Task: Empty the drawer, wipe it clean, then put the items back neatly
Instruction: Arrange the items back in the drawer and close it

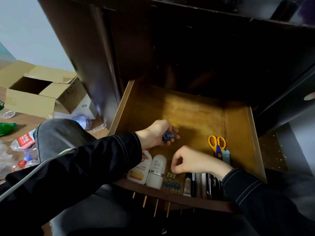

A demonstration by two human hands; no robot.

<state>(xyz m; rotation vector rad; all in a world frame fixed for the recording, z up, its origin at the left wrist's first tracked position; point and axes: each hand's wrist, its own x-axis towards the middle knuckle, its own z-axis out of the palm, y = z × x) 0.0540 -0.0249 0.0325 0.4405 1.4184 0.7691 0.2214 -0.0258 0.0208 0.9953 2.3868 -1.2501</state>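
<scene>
The wooden drawer [196,109] is pulled out below a dark desk. My left hand [158,133] is palm up inside it, cupping several blue binder clips [168,135]. My right hand [192,160] is lower, its fingertips pinching a yellowish binder clip [171,175] above a row of coloured binder clips [172,184]. Along the drawer's front lie two white bottles [148,169] at the left and several pens and markers [201,184] partly under my right wrist. Yellow-handled scissors [217,144] lie at the right, next to a pale blue item [226,155].
An open cardboard box [39,92] stands on the floor to the left, with plastic bottles and wrappers [22,142] scattered near it. My grey-trousered knee [59,133] is beside the drawer's left wall. The dark desk frame [187,48] overhangs the drawer's back.
</scene>
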